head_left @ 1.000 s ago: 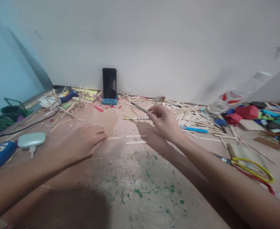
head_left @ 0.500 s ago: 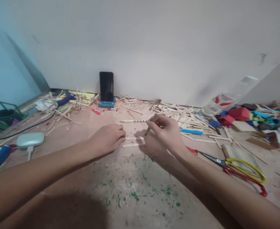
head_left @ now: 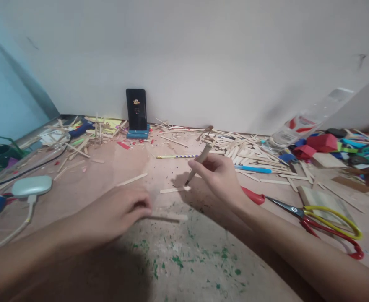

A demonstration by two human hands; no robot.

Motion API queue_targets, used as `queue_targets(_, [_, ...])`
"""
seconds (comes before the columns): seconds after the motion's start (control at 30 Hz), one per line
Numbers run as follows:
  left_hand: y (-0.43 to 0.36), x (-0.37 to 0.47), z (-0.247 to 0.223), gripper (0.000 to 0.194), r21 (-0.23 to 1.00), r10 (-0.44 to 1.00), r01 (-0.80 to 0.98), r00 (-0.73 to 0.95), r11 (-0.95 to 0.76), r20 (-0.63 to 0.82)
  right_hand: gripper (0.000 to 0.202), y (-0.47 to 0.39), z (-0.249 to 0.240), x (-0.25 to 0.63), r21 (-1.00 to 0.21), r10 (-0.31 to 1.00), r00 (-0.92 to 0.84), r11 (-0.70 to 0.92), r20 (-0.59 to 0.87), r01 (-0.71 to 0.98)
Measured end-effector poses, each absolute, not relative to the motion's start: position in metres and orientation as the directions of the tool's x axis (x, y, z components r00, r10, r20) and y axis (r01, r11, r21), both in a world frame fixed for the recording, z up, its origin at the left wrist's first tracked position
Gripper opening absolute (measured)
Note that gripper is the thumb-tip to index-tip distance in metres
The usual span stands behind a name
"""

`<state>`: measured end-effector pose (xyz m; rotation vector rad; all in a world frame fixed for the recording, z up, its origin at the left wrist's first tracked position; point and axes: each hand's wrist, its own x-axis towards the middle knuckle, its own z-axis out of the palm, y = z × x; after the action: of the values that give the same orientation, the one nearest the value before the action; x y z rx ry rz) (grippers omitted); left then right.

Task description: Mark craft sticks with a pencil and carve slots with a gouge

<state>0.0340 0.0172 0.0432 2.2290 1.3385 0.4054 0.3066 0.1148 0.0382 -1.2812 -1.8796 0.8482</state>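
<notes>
My left hand (head_left: 126,207) pinches the left end of a pale wooden stick (head_left: 168,217), which reaches right over the table. In my right hand (head_left: 216,170) is a slim brownish tool (head_left: 198,165) with a dark tip, slanted down close to the right end of a second wooden stick (head_left: 175,190). Another stick (head_left: 133,179) lies just beyond my left hand. Farther back rests a patterned pencil (head_left: 173,157), its right end near my right fingers.
Scissors with yellow and red handles (head_left: 304,212) and a blue pen (head_left: 253,169) lie to the right. A stick pile (head_left: 247,151), a leaning bottle (head_left: 300,126) and a phone (head_left: 136,110) stand along the wall. A white case (head_left: 32,186) sits left.
My left hand has moved toward me and left, carrying a stick. One stick now shows beyond it. The tool in my right hand has shifted slightly left and nearer. The phone screen has lit.
</notes>
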Motion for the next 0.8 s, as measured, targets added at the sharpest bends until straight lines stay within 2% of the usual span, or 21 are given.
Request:
queue_targets(0.13, [-0.002,0.041,0.025,0.020,0.584,0.880,0.713,0.475,-0.388,0.005,0.030,0.106,0.032,0.301,-0.848,0.919,-0.352,0.322,0.175,0.421])
queue_targets(0.3, [0.001,0.047,0.002,0.018,0.572,0.882,0.687,0.444,-0.448,0.157,0.028,0.103,0.029,0.299,-0.867,0.929,-0.225,0.359,0.295,0.346])
queue_targets(0.4, [0.000,0.046,-0.003,0.020,0.559,0.863,0.663,0.445,-0.497,0.239,0.029,0.098,0.031,0.299,-0.876,0.931,-0.188,0.359,0.313,0.321])
queue_targets(0.57, [-0.003,0.045,-0.003,0.023,0.522,0.827,0.651,0.509,-0.551,0.237,0.028,0.090,0.038,0.295,-0.878,0.920,-0.315,0.340,0.235,0.338])
queue_targets(0.7, [-0.001,0.044,-0.001,0.036,0.460,0.823,0.683,0.490,-0.567,0.287,0.026,0.092,0.047,0.296,-0.865,0.904,-0.396,0.324,0.163,0.383])
queue_targets(0.8, [-0.007,0.042,0.007,0.030,0.416,0.821,0.708,0.469,-0.570,0.327,0.024,0.094,0.053,0.297,-0.862,0.904,-0.405,0.312,0.139,0.400])
